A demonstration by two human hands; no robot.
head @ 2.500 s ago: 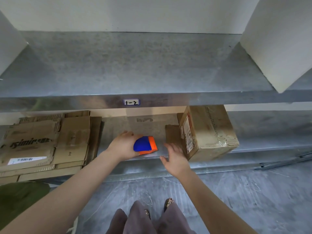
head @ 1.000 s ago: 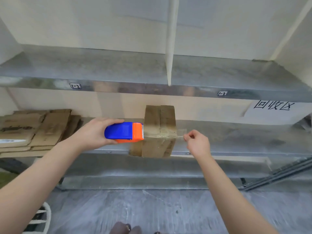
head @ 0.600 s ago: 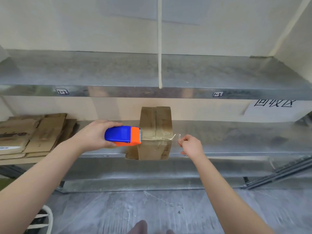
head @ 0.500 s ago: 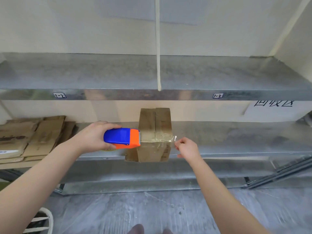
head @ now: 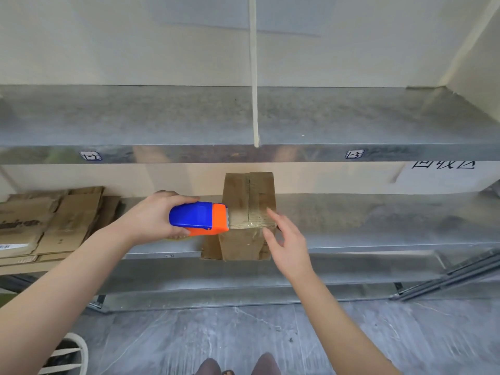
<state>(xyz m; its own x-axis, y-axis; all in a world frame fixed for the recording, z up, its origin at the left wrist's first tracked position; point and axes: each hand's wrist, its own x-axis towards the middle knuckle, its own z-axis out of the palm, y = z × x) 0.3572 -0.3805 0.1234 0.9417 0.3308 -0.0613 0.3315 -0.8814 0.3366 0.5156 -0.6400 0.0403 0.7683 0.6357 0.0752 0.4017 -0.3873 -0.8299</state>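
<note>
A brown cardboard box (head: 247, 196) stands on the lower metal shelf (head: 351, 220), its front end jutting past the shelf edge. My left hand (head: 154, 219) grips a blue and orange tape dispenser (head: 198, 218) whose toothed end sits at the box's left top edge. A strip of clear tape (head: 251, 221) lies across the box top. My right hand (head: 286, 239) has straight fingers at the box's right front corner, touching the tape end there.
Flattened cartons (head: 51, 220) are stacked at the left of the same shelf. The upper shelf (head: 243, 120) has a thin white divider (head: 254, 77). A paper sign (head: 443, 171) hangs at the right. Metal rails (head: 446, 277) lie on the grey floor.
My right hand let go of the pinched tape end and opened against the box's right corner. The tape now lies on the box top. The dispenser stayed at the box's left edge.
</note>
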